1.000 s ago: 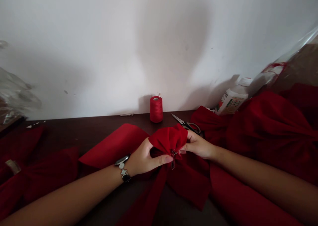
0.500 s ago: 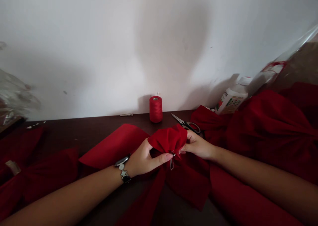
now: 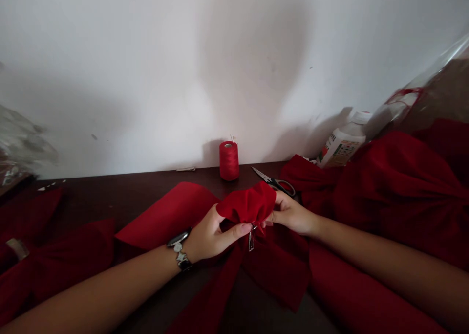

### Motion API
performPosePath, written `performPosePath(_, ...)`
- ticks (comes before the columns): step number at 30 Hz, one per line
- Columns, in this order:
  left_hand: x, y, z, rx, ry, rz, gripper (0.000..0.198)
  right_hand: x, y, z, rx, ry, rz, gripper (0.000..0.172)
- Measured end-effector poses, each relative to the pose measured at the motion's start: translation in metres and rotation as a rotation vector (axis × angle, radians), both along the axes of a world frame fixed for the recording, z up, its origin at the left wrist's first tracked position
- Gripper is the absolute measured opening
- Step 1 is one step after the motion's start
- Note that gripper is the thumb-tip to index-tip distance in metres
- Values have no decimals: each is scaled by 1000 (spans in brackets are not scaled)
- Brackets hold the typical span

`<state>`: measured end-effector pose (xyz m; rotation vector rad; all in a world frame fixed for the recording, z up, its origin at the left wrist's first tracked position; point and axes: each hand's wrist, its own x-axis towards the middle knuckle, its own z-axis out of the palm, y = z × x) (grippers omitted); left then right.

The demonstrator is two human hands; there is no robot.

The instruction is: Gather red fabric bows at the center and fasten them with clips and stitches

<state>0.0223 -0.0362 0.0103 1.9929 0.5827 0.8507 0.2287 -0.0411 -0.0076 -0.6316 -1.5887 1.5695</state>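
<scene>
Both hands pinch a gathered piece of red cloth [image 3: 246,205] at the centre of a large red fabric bow [image 3: 278,270]. My left hand [image 3: 209,237] grips it from the left, with a silver bracelet and a watch on the wrist. My right hand [image 3: 293,215] holds its right side. A small metal clip [image 3: 251,241] hangs below the cloth, between my fingers. The cloth hides the bow's middle.
A red thread spool [image 3: 229,161] stands by the wall, and scissors [image 3: 273,182] lie close to my right hand. Further red bows [image 3: 399,192] [image 3: 54,260] cover the dark table [image 3: 146,181]. A white bottle [image 3: 342,145] and clear plastic [image 3: 428,84] sit back right.
The gathered cloth looks smoother and rounder and has shifted slightly left, with the clip. The view has drifted slightly, so the background sits a little further left.
</scene>
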Motion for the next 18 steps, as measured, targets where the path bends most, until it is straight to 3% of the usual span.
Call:
performPosePath(7,0,0,-2,-127,-25,-5,35,0,1,1,109,-33,-68,40)
performPosePath(12,1,0,-2,-104,-40,11,41,1,1,0,231,-52,-40,39)
performPosePath(18,2,-1,1,-122,8,-64,29,-1,-1,3,317,-149,-51,38)
